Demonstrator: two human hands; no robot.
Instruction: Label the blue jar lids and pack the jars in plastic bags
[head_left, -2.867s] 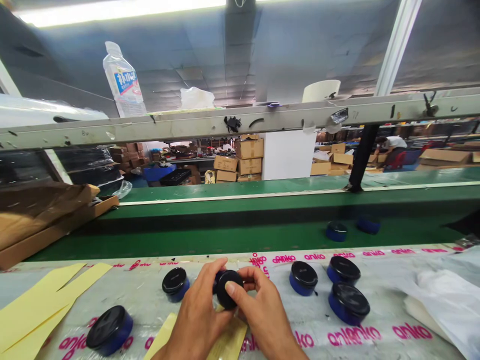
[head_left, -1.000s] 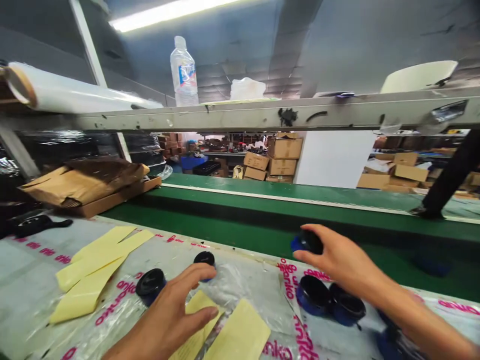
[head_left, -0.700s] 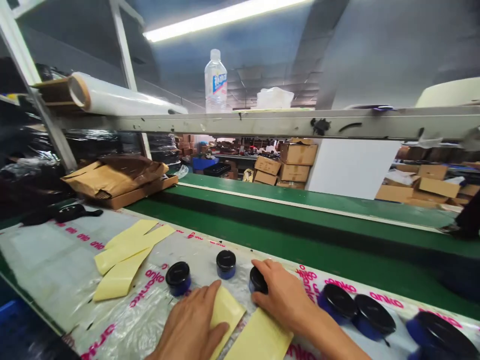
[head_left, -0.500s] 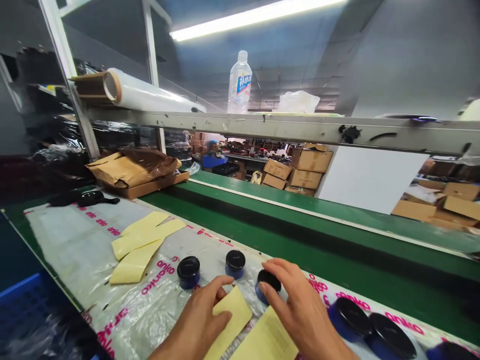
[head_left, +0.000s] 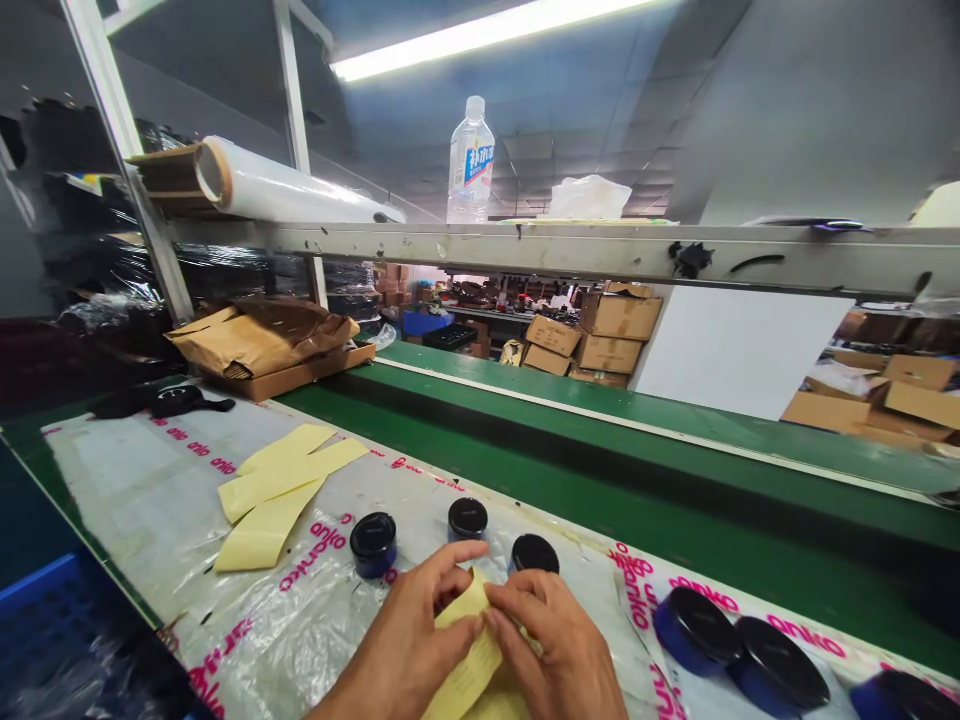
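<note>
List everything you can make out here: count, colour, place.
Sheeting: one, white and pink, foreground.
Round containers: at least six, black and blue, on sheeting.
Loose strips: about three, yellow, left.
Held strip: one, yellow, between hands.
Black items: count unclear, sheeting's far left.
Green surface: one, green, behind sheeting.
Paper package: one, brown, in cardboard tray.
Crate: one, blue, lower left.
Shelf: one, grey, upper half.
Bottle: one, clear, on shelf.
Film roll: one, white, on shelf.
Cartons: several, brown, background.
Panel: one, white, background.
Light: one, white, ceiling.
Left hand: one, at held strip's left.
Right hand: one, pinching held strip.
</note>
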